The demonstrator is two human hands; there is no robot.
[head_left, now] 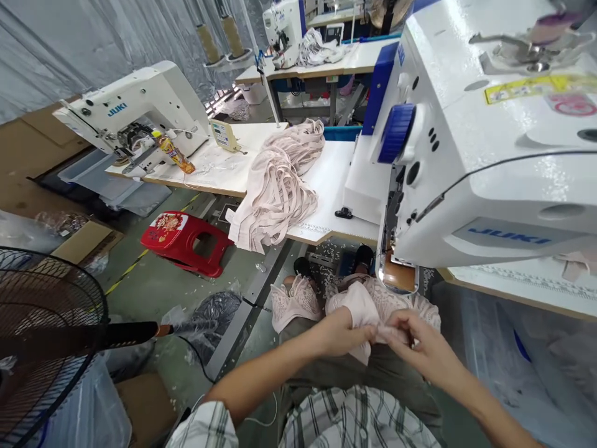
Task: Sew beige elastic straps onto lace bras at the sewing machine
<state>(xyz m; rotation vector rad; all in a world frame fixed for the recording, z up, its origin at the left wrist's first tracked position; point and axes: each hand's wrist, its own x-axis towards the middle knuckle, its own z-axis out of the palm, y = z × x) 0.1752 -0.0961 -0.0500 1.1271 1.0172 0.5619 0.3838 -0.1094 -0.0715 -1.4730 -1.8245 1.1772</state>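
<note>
A pale pink lace bra (296, 306) lies across my lap, its lace cups spread over both thighs. My left hand (347, 333) is closed on a smooth pink part of it, thumb and fingers pinched near the fabric edge. Right beside it, my right hand (420, 342) pinches the same edge, the fingertips of both hands almost meeting. The exact spot between the fingertips is partly hidden. Just above my hands is the sewing head of a white sewing machine (494, 186), with an orange-brown plate (398, 275) at its lower end.
A heap of pink bras (280, 186) hangs over the front edge of the white worktable (326, 186). To the left stand a second sewing machine (140, 112), a drink bottle (173, 152) and a red stool (186, 241). A black fan (51, 336) is at near left.
</note>
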